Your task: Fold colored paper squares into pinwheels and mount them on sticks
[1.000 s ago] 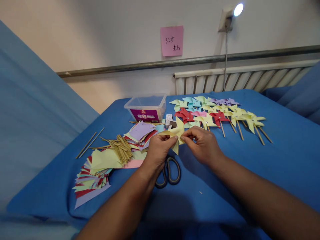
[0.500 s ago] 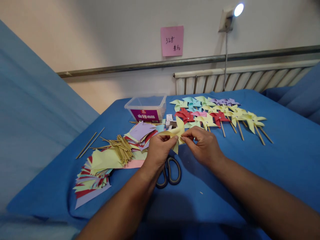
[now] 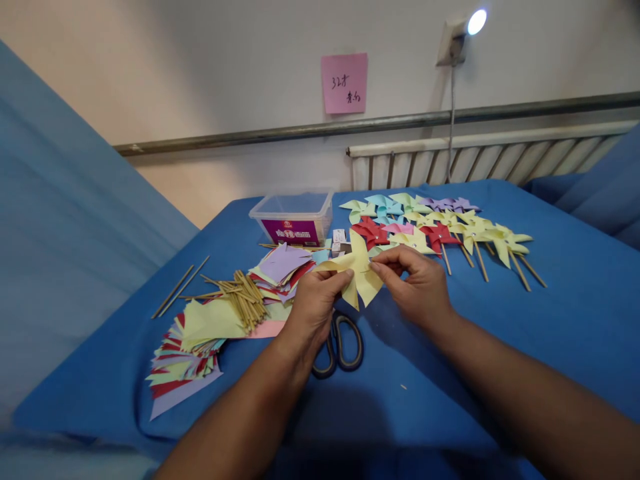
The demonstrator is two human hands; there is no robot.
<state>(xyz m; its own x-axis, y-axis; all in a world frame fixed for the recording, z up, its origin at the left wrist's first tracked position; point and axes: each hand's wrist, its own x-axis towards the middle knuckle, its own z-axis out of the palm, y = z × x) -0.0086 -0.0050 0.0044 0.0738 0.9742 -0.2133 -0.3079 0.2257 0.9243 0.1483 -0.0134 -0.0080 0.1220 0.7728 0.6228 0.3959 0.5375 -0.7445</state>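
My left hand (image 3: 320, 293) pinches a pale yellow paper pinwheel (image 3: 361, 263) by its left side, thumb on top near the centre. Its blades are spread above the blue table. At the right edge of the pinwheel's centre, my right hand (image 3: 413, 280) is closed, thumb and index finger pressed together. Something tiny and thin shows at those fingertips, too small to name. Below the pinwheel lie black-handled scissors (image 3: 350, 341), their blades hidden by my left hand. A small white box (image 3: 339, 237) sits just behind the pinwheel.
Finished pinwheels (image 3: 440, 237) on sticks cover the back right. To the left are a pile of wooden sticks (image 3: 245, 300), coloured paper squares (image 3: 283, 263) and fanned cut paper (image 3: 185, 367). A clear plastic tub (image 3: 295, 217) stands behind; the blue cloth (image 3: 440, 413) covers the table.
The pinwheel's lower right blade now shows spread out below the centre. My right hand has shifted slightly right, away from the centre; my left hand keeps its grip.
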